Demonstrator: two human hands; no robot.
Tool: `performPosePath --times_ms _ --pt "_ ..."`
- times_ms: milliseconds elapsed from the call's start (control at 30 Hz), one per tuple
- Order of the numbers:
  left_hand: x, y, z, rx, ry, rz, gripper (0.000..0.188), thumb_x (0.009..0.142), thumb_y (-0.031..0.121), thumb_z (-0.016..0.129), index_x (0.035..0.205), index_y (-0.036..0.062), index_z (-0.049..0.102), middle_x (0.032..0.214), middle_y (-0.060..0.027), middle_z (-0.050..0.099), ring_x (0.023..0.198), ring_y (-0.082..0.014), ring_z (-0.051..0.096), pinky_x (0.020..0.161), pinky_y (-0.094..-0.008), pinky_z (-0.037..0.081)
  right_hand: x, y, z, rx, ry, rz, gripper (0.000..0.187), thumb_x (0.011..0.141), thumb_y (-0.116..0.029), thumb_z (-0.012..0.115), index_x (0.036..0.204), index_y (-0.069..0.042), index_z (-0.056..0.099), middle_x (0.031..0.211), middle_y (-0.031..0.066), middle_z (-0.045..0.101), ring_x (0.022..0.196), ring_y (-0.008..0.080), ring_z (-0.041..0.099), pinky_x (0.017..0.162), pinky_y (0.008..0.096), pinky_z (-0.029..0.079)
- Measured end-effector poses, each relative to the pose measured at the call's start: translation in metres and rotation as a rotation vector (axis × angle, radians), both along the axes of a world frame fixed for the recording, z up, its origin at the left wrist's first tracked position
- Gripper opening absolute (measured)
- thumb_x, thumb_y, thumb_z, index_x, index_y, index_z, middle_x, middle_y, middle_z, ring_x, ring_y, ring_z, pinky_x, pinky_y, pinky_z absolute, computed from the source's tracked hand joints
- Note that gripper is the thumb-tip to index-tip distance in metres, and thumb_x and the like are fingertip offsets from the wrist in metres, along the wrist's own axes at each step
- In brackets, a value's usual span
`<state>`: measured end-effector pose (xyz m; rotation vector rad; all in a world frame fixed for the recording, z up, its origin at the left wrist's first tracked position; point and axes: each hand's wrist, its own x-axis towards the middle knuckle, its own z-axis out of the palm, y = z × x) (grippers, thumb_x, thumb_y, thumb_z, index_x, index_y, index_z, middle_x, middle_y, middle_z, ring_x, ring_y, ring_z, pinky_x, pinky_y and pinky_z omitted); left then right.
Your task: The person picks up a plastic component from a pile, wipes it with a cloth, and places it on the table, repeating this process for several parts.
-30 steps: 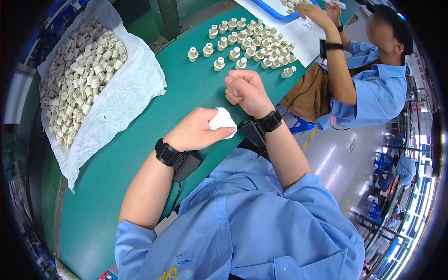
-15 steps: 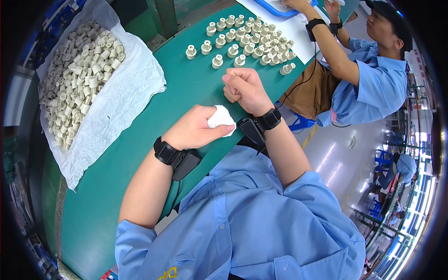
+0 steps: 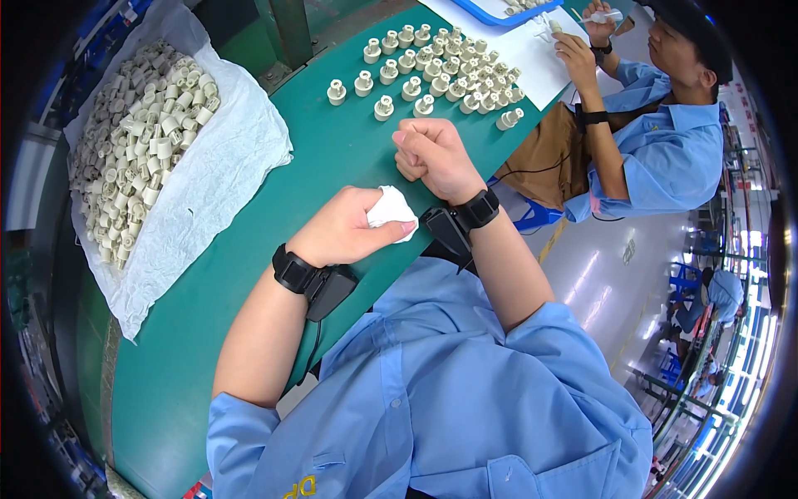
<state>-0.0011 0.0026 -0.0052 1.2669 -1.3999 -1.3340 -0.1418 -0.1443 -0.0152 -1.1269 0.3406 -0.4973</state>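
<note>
A crumpled white cloth or tissue (image 3: pixel 389 208) is gripped between the thumb and fingers of my left hand (image 3: pixel 345 229), over the green table. Just to its right, my right hand (image 3: pixel 438 160) is closed in a fist; whatever its fingers may hold is hidden. Beyond that fist, several cream plastic fittings (image 3: pixel 383 108) stand upright on the tabletop, spaced apart at the left and packed closer at the right. Neither hand touches them.
At the left, a heap of loose cream fittings (image 3: pixel 137 150) lies on a white plastic sheet (image 3: pixel 241 125) on the green table (image 3: pixel 199 324). White paper (image 3: pixel 532 62) and a blue tray (image 3: pixel 478 12) are at the far right, where a co-worker (image 3: pixel 665 150) handles small pieces.
The co-worker's hands have moved away from the blue tray and now hold small pieces above the paper. My own hands have stayed nearly still.
</note>
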Motion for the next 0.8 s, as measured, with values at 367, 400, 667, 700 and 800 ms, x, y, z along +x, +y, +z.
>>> performPosePath --times_ms 367,400,667,700,800 --pt "0.000 0.000 0.004 -0.011 0.026 -0.013 0.020 0.092 0.023 0.072 0.094 0.0033 0.071 0.077 -0.0022 0.069 0.070 -0.0091 0.061 0.063 -0.0274 0.048 0.001 0.000 -0.002 -0.016 0.017 0.001 0.038 0.100 -0.010 0.054 0.065 -0.010 0.041 0.056 -0.0063 0.031 0.046 0.0053 0.025 0.046 0.0262 0.018" --pt "0.000 0.000 0.004 -0.009 0.021 -0.014 0.020 0.092 0.023 0.072 0.094 0.0033 0.071 0.077 -0.0022 0.069 0.071 -0.0092 0.061 0.063 -0.0274 0.049 0.001 0.000 -0.003 -0.024 0.020 0.003 0.037 0.100 -0.011 0.054 0.065 -0.009 0.041 0.057 -0.0061 0.031 0.046 0.0054 0.024 0.046 0.0263 0.018" --pt "0.000 -0.001 0.007 0.009 0.002 -0.020 0.019 0.092 0.022 0.073 0.091 0.0032 0.071 0.077 -0.0014 0.068 0.070 -0.0085 0.060 0.062 -0.0267 0.047 -0.017 -0.003 0.012 0.085 -0.113 -0.037 0.037 0.101 -0.018 0.052 0.067 -0.011 0.039 0.058 -0.0048 0.029 0.046 0.0067 0.023 0.047 0.0276 0.019" --pt "-0.001 0.000 0.006 0.015 0.025 -0.007 0.017 0.092 0.020 0.073 0.090 0.0032 0.071 0.076 -0.0005 0.068 0.070 -0.0076 0.059 0.062 -0.0260 0.046 -0.027 -0.003 0.014 0.106 -0.151 -0.072 0.037 0.102 -0.019 0.051 0.067 -0.011 0.038 0.058 -0.0048 0.028 0.046 0.0070 0.023 0.047 0.0278 0.019" --pt "0.001 0.000 0.002 0.033 0.050 0.005 0.016 0.092 0.019 0.073 0.088 0.0032 0.070 0.076 0.0008 0.067 0.070 -0.0065 0.058 0.061 -0.0250 0.045 -0.058 -0.012 0.029 0.078 -0.161 -0.246 0.038 0.102 -0.023 0.051 0.069 -0.012 0.036 0.058 -0.0050 0.028 0.046 0.0072 0.023 0.047 0.0273 0.019"
